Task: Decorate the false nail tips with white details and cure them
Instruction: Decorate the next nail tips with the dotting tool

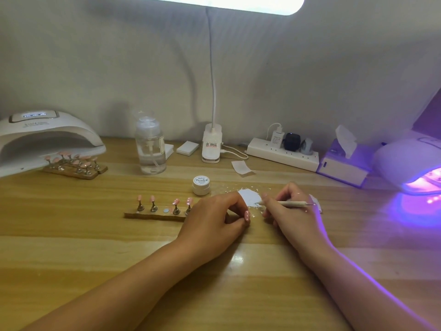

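The left hand point(214, 218) pinches a glossy pink nail tip point(247, 215).

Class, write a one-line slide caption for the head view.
Left hand holds a pink nail tip; right hand touches a pen to white paint, purple lamp lit at right.

Soft, dimmish light. A long glowing white lamp bar point(229, 3) up top is blown out. A rounded white nail lamp point(405, 161) at rt spills purple glow on the pale wooden table point(95, 247) & right forearm point(358, 278). Shiny spot btwn wrists. Soft shadows on grey wall point(119, 68). Edges bend; pic a bit fuzzy.
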The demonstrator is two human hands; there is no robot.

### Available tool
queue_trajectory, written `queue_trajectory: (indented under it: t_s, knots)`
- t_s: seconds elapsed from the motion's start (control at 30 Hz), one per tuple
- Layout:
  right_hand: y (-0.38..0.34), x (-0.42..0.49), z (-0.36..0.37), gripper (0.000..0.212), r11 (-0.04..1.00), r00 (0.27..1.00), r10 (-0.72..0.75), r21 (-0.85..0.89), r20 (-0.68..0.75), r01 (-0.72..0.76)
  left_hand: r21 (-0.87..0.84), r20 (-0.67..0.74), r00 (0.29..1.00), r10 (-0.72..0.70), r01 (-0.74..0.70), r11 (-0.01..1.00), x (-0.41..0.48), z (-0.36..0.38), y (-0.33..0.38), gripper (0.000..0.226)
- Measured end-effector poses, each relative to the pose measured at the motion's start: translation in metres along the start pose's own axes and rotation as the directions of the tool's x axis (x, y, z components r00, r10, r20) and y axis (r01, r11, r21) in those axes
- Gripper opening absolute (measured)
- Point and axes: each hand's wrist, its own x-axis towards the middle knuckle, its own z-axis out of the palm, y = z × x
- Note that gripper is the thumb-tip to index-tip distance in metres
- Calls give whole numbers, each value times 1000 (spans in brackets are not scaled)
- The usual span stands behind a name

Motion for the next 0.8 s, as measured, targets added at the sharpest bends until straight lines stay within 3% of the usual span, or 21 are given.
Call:
queue_trajectory:
  t_s: [0.13, 0.23, 0.33, 0.47, 0.57, 0.8]
  knots:
    - [-3, -2, 0, 28, 991, 998, -42, 122, -39, 47, -26, -6, 1000, -3, 3, 1000, 0, 1, -1, 13]
    - [-7, -7, -1, 24, 973, 981, -184, 126, -69, 191, -68, -19, 999, -27, 26, 997, 0, 2, -2, 10]
    - [-9, -19, 2, 35, 924, 922, -372, 50, -109, 379, -113, -34, 998, -52, 47, 993, 1, 2, -2, 11]
    - [-9, -27, 6, 35, 816, 810, -577, -66, -106, 574, -167, -44, 996, -74, 66, 984, 2, 1, -2, 16]
    - [-8, -28, 6, 34, 776, 769, -631, -116, -109, 620, -176, -54, 995, -87, 76, 981, 2, 0, -1, 19]
    - [-8, -30, 6, 37, 777, 771, -628, -120, -104, 617, -221, -84, 990, -114, 93, 971, 2, -1, 1, 18]
